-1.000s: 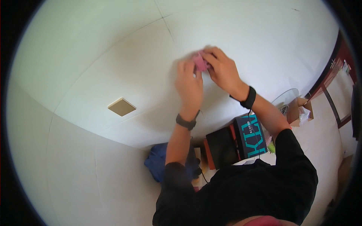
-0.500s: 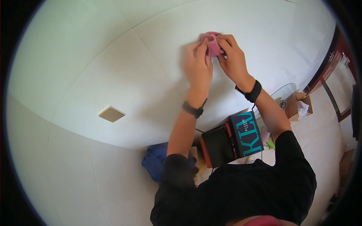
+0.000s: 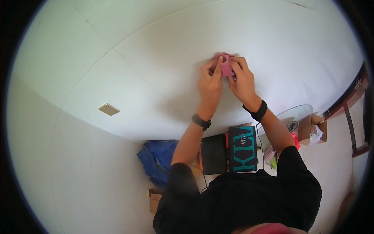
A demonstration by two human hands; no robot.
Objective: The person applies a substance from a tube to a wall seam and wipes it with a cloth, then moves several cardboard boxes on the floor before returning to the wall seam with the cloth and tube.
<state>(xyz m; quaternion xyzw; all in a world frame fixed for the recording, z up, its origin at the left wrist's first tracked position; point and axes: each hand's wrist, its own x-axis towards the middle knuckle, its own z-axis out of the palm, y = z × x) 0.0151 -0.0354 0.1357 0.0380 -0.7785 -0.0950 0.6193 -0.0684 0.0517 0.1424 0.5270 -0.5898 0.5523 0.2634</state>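
Observation:
A bunched pink cloth (image 3: 226,70) is held up against the white wall (image 3: 163,54), in the upper middle of the view. My left hand (image 3: 210,86) grips the cloth's left side, thumb and fingers closed on it. On its right side my right hand (image 3: 243,82) has its fingers bent and closed on the cloth. One fold of the cloth hangs between the two hands. A black band circles each wrist. The fingertips on the far side and the part of the cloth nearest the wall are hidden.
A beige square plate (image 3: 109,109) is fixed to the wall at left. Below my arms are a blue bag (image 3: 156,158), a dark flat item (image 3: 214,155) and a black box with teal lettering (image 3: 244,158). An open cardboard box (image 3: 305,132) stands at right.
Both hands and the cloth sit lower on the wall than before, still together. The whole view has turned slightly, and more of the blue bag shows.

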